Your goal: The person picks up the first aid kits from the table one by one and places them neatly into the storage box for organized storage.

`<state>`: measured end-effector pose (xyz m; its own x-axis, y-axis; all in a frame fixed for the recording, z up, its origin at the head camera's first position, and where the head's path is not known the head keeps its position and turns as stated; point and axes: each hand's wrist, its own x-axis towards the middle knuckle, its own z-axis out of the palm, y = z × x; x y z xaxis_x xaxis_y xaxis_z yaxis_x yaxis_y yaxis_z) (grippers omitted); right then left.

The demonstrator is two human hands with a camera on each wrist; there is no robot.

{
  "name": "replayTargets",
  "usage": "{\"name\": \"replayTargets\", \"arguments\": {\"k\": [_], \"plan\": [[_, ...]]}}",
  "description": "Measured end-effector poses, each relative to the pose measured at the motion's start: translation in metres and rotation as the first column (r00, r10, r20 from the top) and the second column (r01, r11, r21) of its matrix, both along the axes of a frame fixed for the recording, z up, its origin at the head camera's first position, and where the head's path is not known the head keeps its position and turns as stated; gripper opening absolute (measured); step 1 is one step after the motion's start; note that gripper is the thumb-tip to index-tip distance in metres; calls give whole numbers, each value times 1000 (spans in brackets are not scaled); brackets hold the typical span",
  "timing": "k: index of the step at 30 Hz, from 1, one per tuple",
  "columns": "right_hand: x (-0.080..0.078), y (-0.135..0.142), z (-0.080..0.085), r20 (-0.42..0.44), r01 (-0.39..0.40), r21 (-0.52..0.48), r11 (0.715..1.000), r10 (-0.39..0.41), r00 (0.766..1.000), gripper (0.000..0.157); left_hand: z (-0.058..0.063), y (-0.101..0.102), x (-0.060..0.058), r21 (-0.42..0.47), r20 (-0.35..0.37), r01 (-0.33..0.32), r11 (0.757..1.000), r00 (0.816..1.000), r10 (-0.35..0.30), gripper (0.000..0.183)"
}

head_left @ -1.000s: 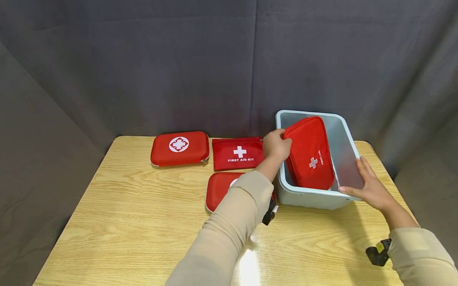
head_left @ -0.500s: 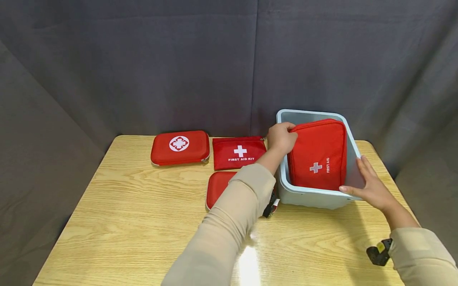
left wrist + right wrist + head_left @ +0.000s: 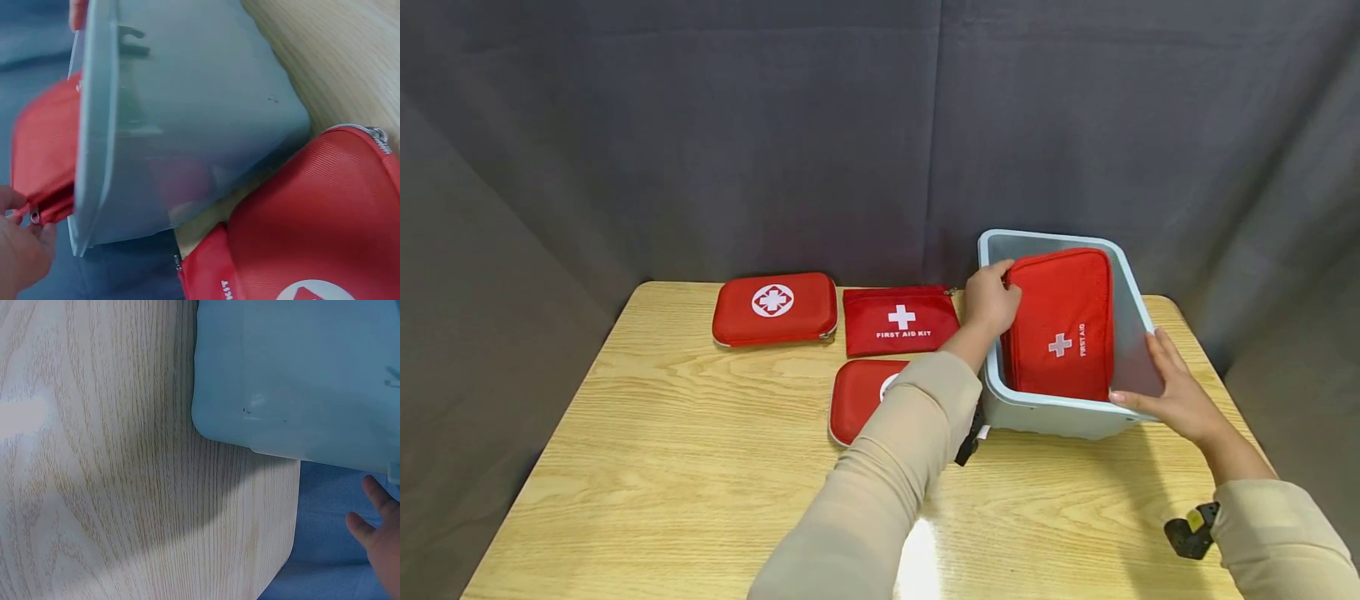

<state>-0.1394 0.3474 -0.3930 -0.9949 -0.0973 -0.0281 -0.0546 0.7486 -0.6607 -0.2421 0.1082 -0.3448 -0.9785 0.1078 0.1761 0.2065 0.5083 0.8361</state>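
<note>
At the right of the head view, my left hand (image 3: 991,302) pinches the upper left edge of a red first aid pouch (image 3: 1060,325). The pouch stands on edge, partly inside a pale grey-blue plastic bin (image 3: 1060,401). In the left wrist view, finger and thumb grip the pouch (image 3: 47,147) beside its zip pull, with part of it sticking out past the rim. My right hand (image 3: 1180,396) rests at the bin's front right corner, thumb over the rim and fingers spread along the side. The right wrist view has its straight fingers (image 3: 375,495) near the bin's outer wall.
Left of the bin lie a flat red first aid kit pouch (image 3: 901,321) and a hard red case (image 3: 859,400) partly hidden by my left sleeve. Another hard red case (image 3: 775,308) sits farther left. A grey curtain (image 3: 775,142) hangs behind the wooden table (image 3: 685,483).
The pouch has turned from a slant to nearly straight, swinging right and then slightly back left. My left hand has shifted a little right with it; the right hand stays at the bin.
</note>
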Motion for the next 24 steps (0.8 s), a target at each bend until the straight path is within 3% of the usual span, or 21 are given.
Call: {"name": "replayTargets", "arguments": {"k": [3,6,11,16,24], "plan": [[-1,-1,-1,-7,-7,-1,1000,7,1000,101,-6,-1,0,-65,-15,19,998,1000,-20,34],[-3,-3,0,-10,-7,6,1000,7,1000,101,-11,-3,0,-71,-3,32,997,999,-32,34],[-6,-4,1,-11,-4,30,1000,4,1000,101,-19,-14,0,56,14,19,998,1000,-19,32],[-5,-4,1,-12,-2,34,999,2,1000,101,-32,-32,-3,120,16,-1,993,1000,-1,31],[-2,-2,2,-12,-3,31,1000,3,1000,100,-43,-56,0,-61,84,76,995,994,-71,40]]}}
